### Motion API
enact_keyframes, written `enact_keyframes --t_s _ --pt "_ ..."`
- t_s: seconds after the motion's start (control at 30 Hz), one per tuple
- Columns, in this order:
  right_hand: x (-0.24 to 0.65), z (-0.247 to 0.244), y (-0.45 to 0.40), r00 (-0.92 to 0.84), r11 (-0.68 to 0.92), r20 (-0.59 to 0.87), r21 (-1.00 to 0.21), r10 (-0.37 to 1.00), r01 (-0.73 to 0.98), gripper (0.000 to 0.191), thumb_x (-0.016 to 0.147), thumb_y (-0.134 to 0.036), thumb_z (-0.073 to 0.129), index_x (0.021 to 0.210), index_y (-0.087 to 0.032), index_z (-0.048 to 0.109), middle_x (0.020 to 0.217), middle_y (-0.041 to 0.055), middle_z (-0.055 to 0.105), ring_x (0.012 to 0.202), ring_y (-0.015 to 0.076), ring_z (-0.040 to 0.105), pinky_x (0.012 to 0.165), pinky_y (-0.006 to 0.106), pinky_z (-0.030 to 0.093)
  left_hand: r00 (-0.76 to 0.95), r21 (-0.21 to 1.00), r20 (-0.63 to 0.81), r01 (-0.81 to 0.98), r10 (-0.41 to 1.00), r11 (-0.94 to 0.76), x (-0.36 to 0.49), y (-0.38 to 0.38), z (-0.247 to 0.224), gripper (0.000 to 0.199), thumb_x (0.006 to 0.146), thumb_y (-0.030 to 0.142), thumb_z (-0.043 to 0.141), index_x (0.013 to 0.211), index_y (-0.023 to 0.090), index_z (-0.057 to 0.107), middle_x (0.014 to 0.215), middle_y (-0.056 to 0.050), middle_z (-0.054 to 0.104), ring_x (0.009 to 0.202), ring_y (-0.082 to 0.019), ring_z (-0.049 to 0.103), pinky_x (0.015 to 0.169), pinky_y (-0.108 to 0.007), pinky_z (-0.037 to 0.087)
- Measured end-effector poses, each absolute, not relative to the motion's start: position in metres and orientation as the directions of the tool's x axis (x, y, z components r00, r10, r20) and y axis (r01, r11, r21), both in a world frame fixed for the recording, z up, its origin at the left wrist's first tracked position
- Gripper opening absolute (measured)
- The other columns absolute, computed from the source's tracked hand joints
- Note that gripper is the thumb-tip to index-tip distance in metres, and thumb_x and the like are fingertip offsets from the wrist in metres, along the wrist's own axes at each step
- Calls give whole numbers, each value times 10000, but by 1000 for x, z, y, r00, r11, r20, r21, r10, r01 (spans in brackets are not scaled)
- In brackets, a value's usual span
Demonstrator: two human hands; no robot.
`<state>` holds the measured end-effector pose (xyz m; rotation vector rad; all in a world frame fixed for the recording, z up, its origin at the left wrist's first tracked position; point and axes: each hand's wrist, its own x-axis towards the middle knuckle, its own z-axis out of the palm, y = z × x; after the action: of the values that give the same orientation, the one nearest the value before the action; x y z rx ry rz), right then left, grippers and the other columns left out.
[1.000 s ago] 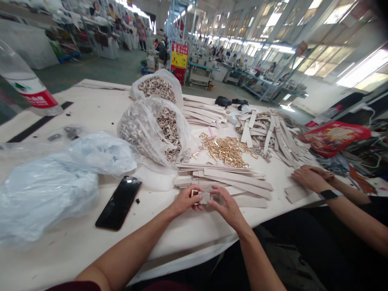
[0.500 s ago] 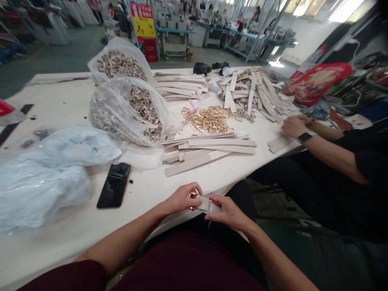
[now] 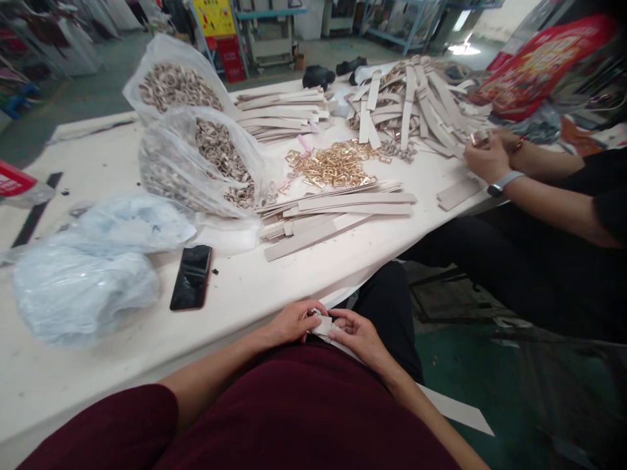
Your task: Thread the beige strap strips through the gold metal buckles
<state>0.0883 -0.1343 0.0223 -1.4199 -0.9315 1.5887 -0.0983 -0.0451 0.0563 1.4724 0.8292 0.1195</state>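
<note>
Close to my body at the table's front edge, my left hand (image 3: 297, 322) pinches the end of a pale strap (image 3: 323, 325) with a small gold buckle partly hidden in its fingers. My right hand (image 3: 356, 336) grips the same strap just to the right. The strap's far end hangs out past my right forearm, over the floor. Beyond my hands on the table lie a stack of pale straps (image 3: 313, 245) and a pile of gold buckles (image 3: 337, 163).
A black phone (image 3: 192, 277) and plastic bags (image 3: 88, 287) are at the left. Open bags of small loops (image 3: 220, 153) stand behind. At the right, another person's hands (image 3: 490, 156) hold a buckle piece near a heap of straps (image 3: 409, 98).
The view has tilted down. My hands are nearer my body, and the strap's long end now shows at the lower right. The other person's hands have risen, showing a metal piece.
</note>
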Motion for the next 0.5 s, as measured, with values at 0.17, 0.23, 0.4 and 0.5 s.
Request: enact_keyframes --t_s 0.17,0.23,0.4,0.5 --pt "83 21 -138 -88 -487 -480 -853 873 -186 514 613 -319 778 1071 -167 601 739 -19 629 646 124 603 611 249 458 718 895 -273 434 640 -105 -99 -49 58 231 809 272 502 905 168 685 693 -2 614 566 -106 507 549 -185 380" --pt "81 21 -139 -104 -508 -497 -838 861 -200 510 614 -313 775 1070 -166 600 760 -13 634 656 125 607 616 252 460 724 854 -265 483 637 -193 -101 -49 57 213 784 256 530 871 184 711 694 -2 635 596 -116 513 573 -189 372" --pt "80 21 -140 -120 -501 -487 -844 865 -192 493 628 -322 758 1072 -176 603 748 -23 607 641 114 571 607 248 440 699 779 -328 580 635 -236 -101 -47 55 210 729 214 553 850 212 724 621 20 617 525 -105 470 518 -193 307" --pt "77 23 -139 -81 -438 -430 -884 899 -163 491 620 -346 766 1060 -188 618 730 -23 595 651 121 553 608 249 433 734 815 -300 529 609 -236 -96 -47 56 206 726 230 538 827 197 714 610 20 597 542 -108 462 538 -196 311"
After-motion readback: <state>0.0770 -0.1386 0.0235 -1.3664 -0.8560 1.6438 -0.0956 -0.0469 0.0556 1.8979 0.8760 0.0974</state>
